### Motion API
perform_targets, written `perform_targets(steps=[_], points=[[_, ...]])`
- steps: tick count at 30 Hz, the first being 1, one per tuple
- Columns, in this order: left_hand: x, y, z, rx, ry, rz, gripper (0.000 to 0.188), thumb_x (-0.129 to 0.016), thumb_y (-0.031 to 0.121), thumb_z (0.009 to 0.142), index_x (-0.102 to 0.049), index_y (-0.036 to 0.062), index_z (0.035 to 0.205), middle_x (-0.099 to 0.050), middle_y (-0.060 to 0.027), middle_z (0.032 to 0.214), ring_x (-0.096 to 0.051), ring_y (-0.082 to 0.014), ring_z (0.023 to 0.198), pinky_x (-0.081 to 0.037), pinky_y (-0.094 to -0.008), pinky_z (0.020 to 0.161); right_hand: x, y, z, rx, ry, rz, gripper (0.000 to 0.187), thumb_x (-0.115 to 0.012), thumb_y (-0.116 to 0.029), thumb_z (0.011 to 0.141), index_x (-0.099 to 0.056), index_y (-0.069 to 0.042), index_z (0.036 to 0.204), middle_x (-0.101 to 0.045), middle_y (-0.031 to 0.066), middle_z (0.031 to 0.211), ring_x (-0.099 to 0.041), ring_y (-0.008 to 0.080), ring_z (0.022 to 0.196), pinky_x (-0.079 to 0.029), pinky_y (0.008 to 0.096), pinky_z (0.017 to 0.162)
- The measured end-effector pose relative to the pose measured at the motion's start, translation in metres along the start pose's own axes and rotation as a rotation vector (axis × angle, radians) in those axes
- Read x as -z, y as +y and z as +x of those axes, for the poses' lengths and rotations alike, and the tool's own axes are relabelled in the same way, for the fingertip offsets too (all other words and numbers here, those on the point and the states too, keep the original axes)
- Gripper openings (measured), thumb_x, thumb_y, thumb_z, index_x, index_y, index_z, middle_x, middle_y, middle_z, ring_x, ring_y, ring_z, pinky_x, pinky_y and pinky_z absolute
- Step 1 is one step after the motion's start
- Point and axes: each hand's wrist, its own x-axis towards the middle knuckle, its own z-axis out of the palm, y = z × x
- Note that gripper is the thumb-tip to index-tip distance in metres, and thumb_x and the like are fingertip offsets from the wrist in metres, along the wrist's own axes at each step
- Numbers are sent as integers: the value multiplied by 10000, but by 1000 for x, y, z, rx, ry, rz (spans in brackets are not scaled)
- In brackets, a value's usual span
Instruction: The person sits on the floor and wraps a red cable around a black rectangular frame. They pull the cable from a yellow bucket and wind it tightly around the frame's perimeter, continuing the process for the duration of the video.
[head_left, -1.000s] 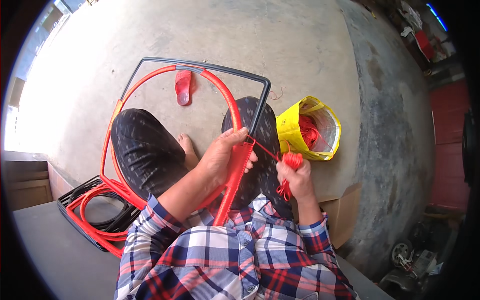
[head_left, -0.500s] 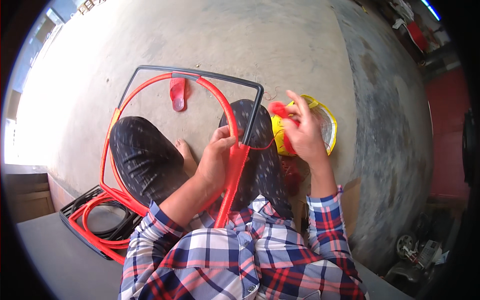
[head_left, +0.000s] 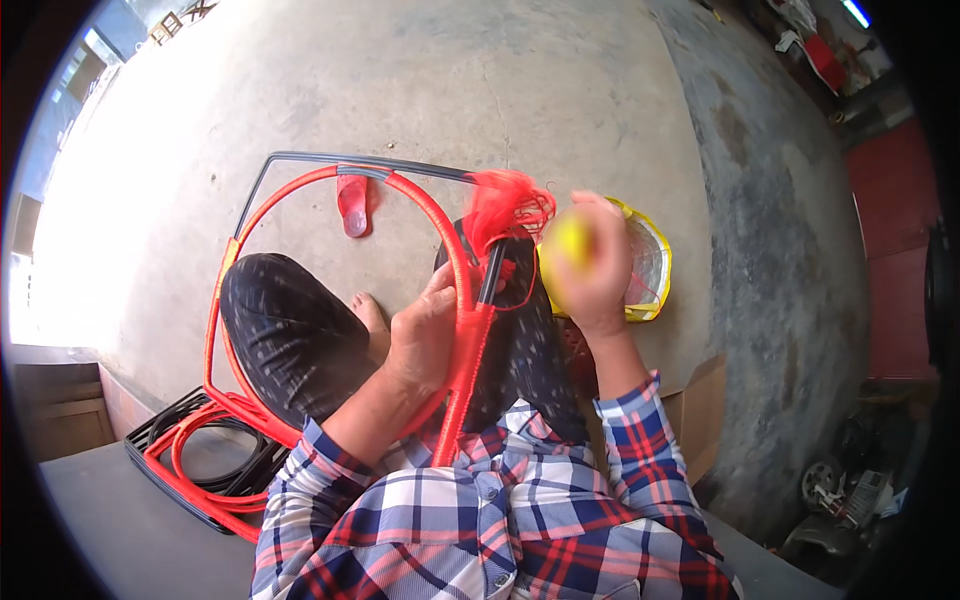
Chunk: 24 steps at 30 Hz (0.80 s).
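1. The concrete floor [head_left: 520, 90] carries everything here. You sit on it with both knees drawn up, so the work lies across your lap within reach of both arms.
2. The frame [head_left: 300, 170], a dark bar with rounded corners and a red hoop [head_left: 400, 190] inside it, leans from the floor ahead of your knees back into your lap. That tilt brings its near edge up to your hands and lets the far corner bear on the floor.
3. Left of the frame and behind your left knee, a stack of finished frames [head_left: 200, 460] lies flat, dark bars and red hoops together, well clear of your arms.
4. Right of the frame, the yellow bag [head_left: 655, 270] sits open on the floor just beyond your right knee, mouth up.
5. Your left hand [head_left: 425, 335] is closed round the red hoop where it crosses your lap, holding the frame steady.
6. Your right hand [head_left: 590, 265] is raised right of the frame, above the bag. It seems curled round something yellow, but motion blur hides the grip.
7. A tuft of red netting [head_left: 505, 205] stands at the frame's upper right, between your hands, with a thin strand running down toward the hoop.
8. A red sandal [head_left: 352, 205] lies on the floor inside the frame's outline, beyond your bare foot [head_left: 372, 318], in nobody's way.
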Motion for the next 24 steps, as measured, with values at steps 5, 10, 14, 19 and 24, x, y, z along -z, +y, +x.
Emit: perform_targets(steps=[5, 10, 14, 19, 24], points=[[13, -5, -2, 57, -18, 17, 716, -548, 475, 824, -505, -3, 1356, -593, -107, 1278, -552, -212, 1174, -396, -319, 1022, -16, -15, -23, 28, -339, -240, 402, -808, -200, 674, -665, -17, 1002, -642, 111, 1079, -591, 322, 1040, -463, 438, 924], [3, 1, -3, 135, 74, 68, 472, -538, 381, 922, -574, 23, 1227, -647, -78, 1094, -603, -180, 1014, -471, -314, 886, -23, -3, -34, -82, -254, -17, 280, -715, -164, 738, -653, 20, 940, -624, 162, 1130, -620, 299, 1059, -493, 370, 926], [12, -7, 3, 238, 258, 109, 175, -611, 189, 960, -583, 49, 1061, -677, -77, 921, -652, -179, 771, -516, -287, 691, 14, -6, -38, -295, -91, 716, 173, -667, -148, 735, -564, -46, 828, -628, 138, 1030, -635, 302, 947, -410, 464, 1035], [17, -3, 3, 333, 215, 222, 147, -539, 183, 1005, -550, 39, 1030, -679, -116, 895, -668, -189, 728, -536, -296, 615, 96, -38, -50, -320, -104, 1367, 198, -639, -152, 831, -475, -109, 933, -545, 30, 676, -549, 175, 624, -423, 460, 973], [17, -6, 3, 338, 193, 215, 137, -525, 165, 1014, -538, 29, 1029, -681, -130, 867, -669, -191, 688, -545, -290, 583, 128, -16, -59, -398, 124, 1274, 256, -598, -81, 921, -504, -44, 1156, -511, 12, 708, -491, 97, 580, -461, 320, 652]])
